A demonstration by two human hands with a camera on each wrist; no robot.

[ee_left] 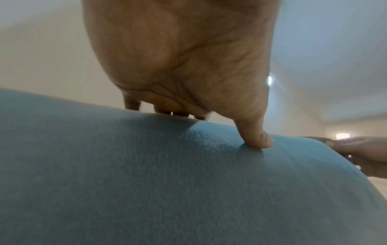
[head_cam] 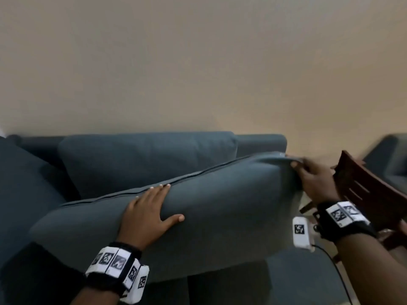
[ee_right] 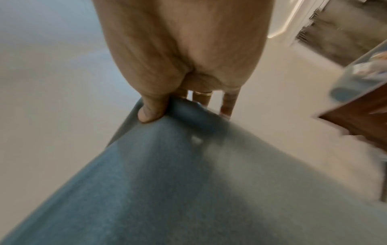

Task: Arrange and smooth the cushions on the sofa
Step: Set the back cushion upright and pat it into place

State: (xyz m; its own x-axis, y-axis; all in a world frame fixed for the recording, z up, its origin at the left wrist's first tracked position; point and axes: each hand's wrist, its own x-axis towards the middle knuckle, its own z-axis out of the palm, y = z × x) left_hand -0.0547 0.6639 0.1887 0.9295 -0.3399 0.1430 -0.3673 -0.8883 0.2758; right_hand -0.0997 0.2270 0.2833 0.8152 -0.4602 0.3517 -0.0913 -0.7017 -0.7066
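The large blue-grey fabric cushion with a piped seam (head_cam: 220, 205) is held up and tilted in front of the blue-grey sofa (head_cam: 262, 143), hiding most of the seat; its far face cannot be seen. The left hand (head_cam: 149, 213) lies spread on the near face, fingers straight and reaching the seam, thumb splayed and denting the cloth, as the left wrist view shows. The right hand (head_cam: 312, 179) pinches the cushion's upper right corner between thumb and fingers; the right wrist view is blurred, and the fingers behind the cloth are half hidden. A blue-grey back cushion (head_cam: 145, 159) stands upright against the sofa back behind the held one. Close beside the right hand, a dark red-brown wooden chair (head_cam: 370, 192) crowds the cushion's right end. The black-and-white square markers on the wristbands (head_cam: 114, 263) carry no readable writing.
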